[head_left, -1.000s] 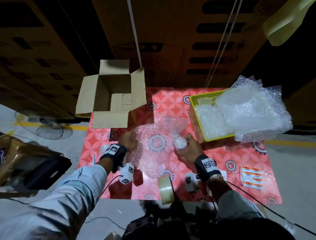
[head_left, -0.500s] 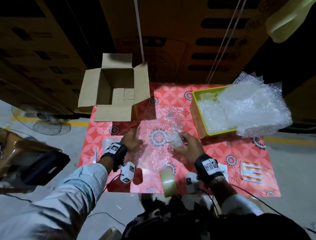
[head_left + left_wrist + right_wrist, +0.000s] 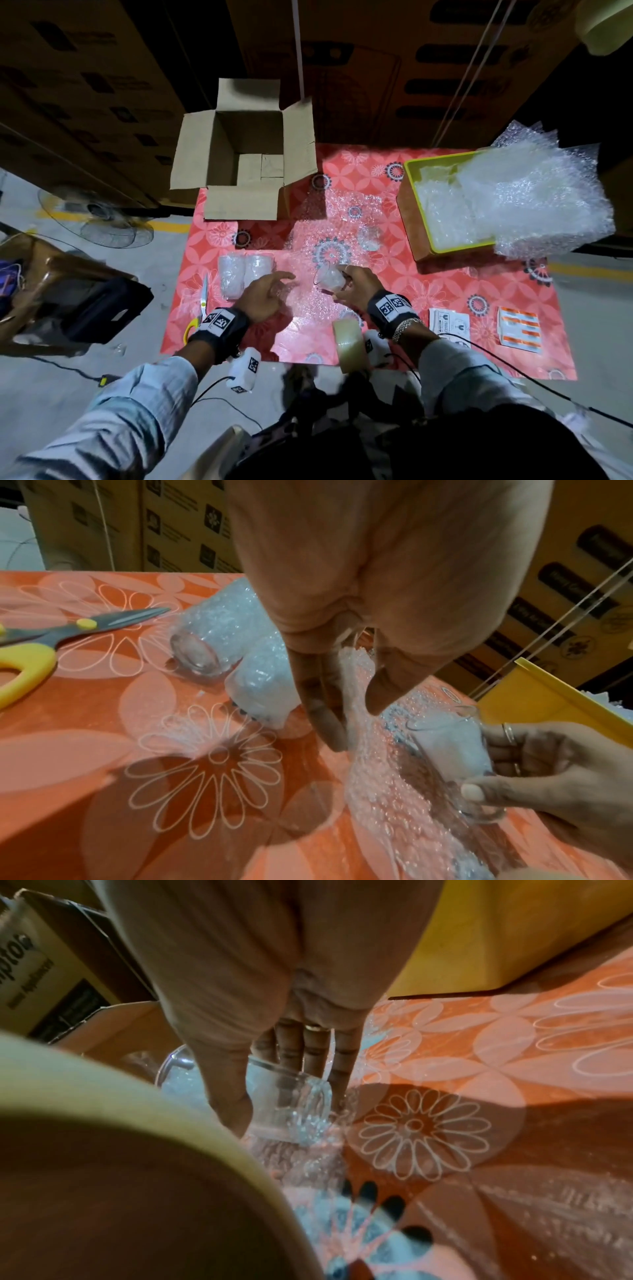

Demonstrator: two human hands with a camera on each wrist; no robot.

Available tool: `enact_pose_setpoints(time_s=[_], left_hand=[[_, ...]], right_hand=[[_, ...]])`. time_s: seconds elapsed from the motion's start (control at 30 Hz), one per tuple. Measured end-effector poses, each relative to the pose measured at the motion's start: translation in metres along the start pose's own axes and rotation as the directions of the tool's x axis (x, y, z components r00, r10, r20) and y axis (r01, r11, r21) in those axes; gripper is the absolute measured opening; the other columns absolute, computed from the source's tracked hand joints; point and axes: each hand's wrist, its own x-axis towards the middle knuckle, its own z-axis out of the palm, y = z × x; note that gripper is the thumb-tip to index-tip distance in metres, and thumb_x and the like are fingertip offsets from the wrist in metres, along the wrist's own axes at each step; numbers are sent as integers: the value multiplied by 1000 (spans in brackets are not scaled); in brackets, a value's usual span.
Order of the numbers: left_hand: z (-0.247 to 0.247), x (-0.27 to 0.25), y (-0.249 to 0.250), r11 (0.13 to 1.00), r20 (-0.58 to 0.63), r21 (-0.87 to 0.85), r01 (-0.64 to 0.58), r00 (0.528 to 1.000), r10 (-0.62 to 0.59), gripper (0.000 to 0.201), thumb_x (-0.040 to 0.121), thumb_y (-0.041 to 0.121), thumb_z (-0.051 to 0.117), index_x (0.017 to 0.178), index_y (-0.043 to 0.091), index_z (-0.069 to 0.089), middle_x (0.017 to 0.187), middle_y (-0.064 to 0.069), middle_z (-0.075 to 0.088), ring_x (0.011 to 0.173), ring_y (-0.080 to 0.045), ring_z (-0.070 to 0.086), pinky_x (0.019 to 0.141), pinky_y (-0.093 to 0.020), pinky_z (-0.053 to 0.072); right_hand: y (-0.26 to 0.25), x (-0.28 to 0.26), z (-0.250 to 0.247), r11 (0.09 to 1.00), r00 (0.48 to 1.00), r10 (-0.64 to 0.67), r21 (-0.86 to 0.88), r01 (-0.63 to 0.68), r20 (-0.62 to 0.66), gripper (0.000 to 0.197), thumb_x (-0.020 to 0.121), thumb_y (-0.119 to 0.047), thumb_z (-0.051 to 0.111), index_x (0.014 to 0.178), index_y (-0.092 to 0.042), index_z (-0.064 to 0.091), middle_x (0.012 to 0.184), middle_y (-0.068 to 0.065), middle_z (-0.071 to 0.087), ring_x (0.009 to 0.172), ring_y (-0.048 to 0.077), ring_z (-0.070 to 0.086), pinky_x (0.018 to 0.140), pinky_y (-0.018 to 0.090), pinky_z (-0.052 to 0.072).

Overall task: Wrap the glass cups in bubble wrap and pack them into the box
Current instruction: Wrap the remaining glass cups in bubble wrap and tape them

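Observation:
My right hand (image 3: 344,286) grips a clear glass cup (image 3: 327,279) stuffed with bubble wrap, tilted on its side low over a bubble wrap sheet (image 3: 334,219) spread on the red table. In the right wrist view, thumb and fingers clasp the cup (image 3: 294,1096). My left hand (image 3: 277,291) is at the sheet's left edge. The left wrist view has its thumb and fingers (image 3: 325,731) pinching the lifted bubble wrap (image 3: 352,669). Two wrapped cups (image 3: 245,274) lie left of that hand. One bare glass (image 3: 370,236) stands on the sheet. The open cardboard box (image 3: 246,154) sits at the back left.
A yellow tray (image 3: 411,205) heaped with bubble wrap stands at the back right. A tape roll (image 3: 349,346) stands at the front edge, and yellow-handled scissors (image 3: 203,305) lie at the left. Label sheets (image 3: 519,329) lie at the front right. A fan (image 3: 99,222) stands on the floor at the left.
The right hand tipped the cup from upright onto its side and brought it lower over the sheet. The left hand shifted right along the sheet's edge, uncovering the two wrapped cups.

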Motion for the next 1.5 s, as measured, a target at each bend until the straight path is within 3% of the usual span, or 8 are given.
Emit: enact_pose_setpoints(time_s=[0.13, 0.37, 0.53, 0.7, 0.8, 0.93, 1.13, 1.5], left_hand=[[12, -7, 2, 999, 0, 15, 49, 999, -49, 60, 80, -12, 70, 134, 13, 63, 129, -9, 63, 117, -27, 61, 95, -24, 46], [21, -6, 3, 936, -120, 351, 8, 992, 37, 54, 87, -11, 61, 137, 6, 53, 128, -19, 51, 102, -42, 65, 86, -47, 56], [24, 4, 0, 747, -168, 663, -49, 963, 213, 32, 84, 2, 77, 114, 10, 69, 112, -13, 53, 97, -32, 58, 65, -38, 56], [27, 13, -4, 484, 0, 844, -230, 903, 429, 46, 77, 10, 75, 122, 10, 67, 136, -21, 54, 129, -39, 48, 102, -56, 46], [30, 21, -11, 405, 116, 852, -331, 874, 472, 33, 87, 20, 75, 119, 10, 71, 126, -13, 60, 124, -34, 52, 103, -53, 40], [23, 30, -11, 599, 39, 685, -414, 842, 538, 16, 86, 24, 77, 99, 16, 72, 99, -1, 69, 93, -25, 65, 91, -40, 38], [8, 41, 1, 814, -38, 383, -437, 873, 487, 26, 99, 30, 58, 107, 9, 70, 122, -6, 63, 87, -27, 67, 79, -36, 52], [7, 76, 6, 904, -83, 154, -399, 906, 414, 19, 98, 28, 63, 112, 18, 72, 115, 6, 71, 95, -13, 67, 79, -28, 56]], right_hand=[[3, -3, 4, 999, 999, -1, 34, 3, -35, 85, 78, -11, 87, 151, -14, 45, 132, 3, 65, 111, 17, 64, 92, 25, 54], [8, -4, -2, 1000, 1000, -5, 26, 6, -28, 69, 73, -11, 90, 135, -16, 60, 113, -1, 69, 100, 15, 65, 87, 26, 57], [22, -7, -5, 999, 999, 15, 52, -12, -51, 61, 74, 0, 86, 129, -14, 63, 113, 2, 70, 102, 19, 66, 92, 35, 59], [32, -8, -1, 997, 997, 18, 70, -14, -68, 45, 77, -1, 83, 117, -16, 69, 107, -2, 72, 98, 15, 68, 86, 27, 58], [33, -9, 2, 997, 997, 10, 79, -4, -78, 48, 78, -2, 83, 121, -17, 68, 110, -3, 71, 100, 13, 67, 86, 22, 55], [39, -11, 2, 997, 995, 12, 78, -4, -95, 49, 78, -5, 83, 122, -21, 67, 113, -6, 69, 104, 10, 65, 89, 24, 56], [45, -27, -5, 994, 981, 26, 107, -5, -193, 36, 83, -3, 79, 109, -25, 70, 104, -10, 69, 98, 6, 66, 82, 20, 56], [33, -29, -14, 968, 989, 19, 251, 19, -149, 31, 73, -4, 89, 91, -22, 71, 93, -2, 73, 89, 13, 72, 67, 22, 59]])
